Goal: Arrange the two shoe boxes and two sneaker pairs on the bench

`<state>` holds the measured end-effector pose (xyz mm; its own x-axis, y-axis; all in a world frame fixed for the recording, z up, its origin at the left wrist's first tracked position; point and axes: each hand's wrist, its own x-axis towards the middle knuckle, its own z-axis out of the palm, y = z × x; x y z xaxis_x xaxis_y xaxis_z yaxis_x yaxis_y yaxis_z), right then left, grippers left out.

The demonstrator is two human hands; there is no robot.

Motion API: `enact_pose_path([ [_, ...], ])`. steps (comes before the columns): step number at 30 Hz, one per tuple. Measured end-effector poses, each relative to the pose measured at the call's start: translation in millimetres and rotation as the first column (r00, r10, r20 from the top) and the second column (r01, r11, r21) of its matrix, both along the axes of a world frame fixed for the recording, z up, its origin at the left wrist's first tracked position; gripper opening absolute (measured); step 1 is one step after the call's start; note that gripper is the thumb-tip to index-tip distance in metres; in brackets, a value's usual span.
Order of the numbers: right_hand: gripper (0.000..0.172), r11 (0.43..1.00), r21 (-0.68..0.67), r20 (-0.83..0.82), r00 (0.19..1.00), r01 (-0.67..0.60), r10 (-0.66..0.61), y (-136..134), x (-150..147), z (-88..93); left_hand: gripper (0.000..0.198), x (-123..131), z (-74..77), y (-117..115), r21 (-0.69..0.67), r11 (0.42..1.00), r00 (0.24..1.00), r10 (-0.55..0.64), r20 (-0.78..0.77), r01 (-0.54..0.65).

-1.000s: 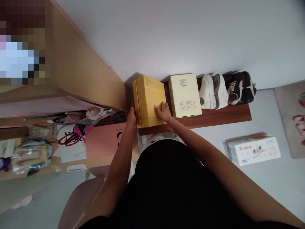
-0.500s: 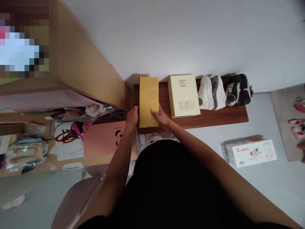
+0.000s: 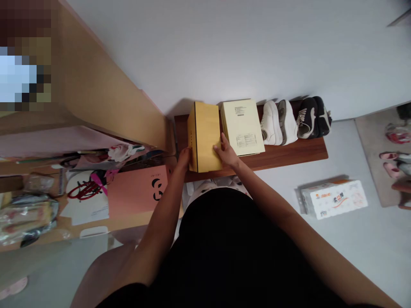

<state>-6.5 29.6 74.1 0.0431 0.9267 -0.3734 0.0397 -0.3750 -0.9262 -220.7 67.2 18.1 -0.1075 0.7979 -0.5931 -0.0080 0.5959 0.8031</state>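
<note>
A yellow cardboard box is gripped between my two hands over the left end of a dark wooden shelf. Its lettered left side shows, so it looks turned or tilted. My left hand presses on that side, with the fingers partly hidden behind it. On the opposite side my right hand holds the box, thumb lying on the top face. Just right of the yellow box lies a cream box with printed labels; whether the two touch I cannot tell.
White sneakers and black sneakers stand further right on the shelf. A wrapped paper pack sits on the floor. To the left is a cluttered desk with a pink folder. A wall runs behind the shelf.
The yellow box has shifted right, closer to the cream box, and turned so its left side shows. Both hands moved with it. The camera view has shifted slightly.
</note>
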Motion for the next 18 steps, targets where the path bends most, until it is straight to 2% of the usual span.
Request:
enact_pose_path([
  [4, 0.097, 0.999, -0.008, 0.032, 0.999, 0.036, -0.036, -2, 15, 2.4, 0.036, 2, -7.1, 8, -0.17, 0.981, 0.984, 0.117, 0.135, -0.094],
  [8, 0.077, 0.992, -0.024, 0.147, 0.982, 0.124, -0.119, -10, 24, 2.4, 0.048, -5, -5.7, 4, -0.282, 0.959, 0.944, 0.122, 0.305, -0.032],
  [12, 0.074, 0.991, -0.006, 0.255, 0.959, 0.132, -0.126, -13, 18, 7.5, 0.054, -17, -1.1, -13, -0.273, 0.962, 0.94, 0.098, 0.326, -0.006],
  [14, 0.081, 0.992, -0.034, 0.23, 0.967, 0.124, -0.112, -10, 13, 13.0, 0.056, -22, 3.7, -22, -0.243, 0.969, 0.938, 0.111, 0.328, -0.03],
  [18, 0.094, 0.989, -0.125, 0.133, 0.99, 0.074, -0.057, 5, 7, 20.6, 0.057, -28, 18.2, -23, -0.082, 0.989, 0.94, 0.14, 0.312, -0.121],
])
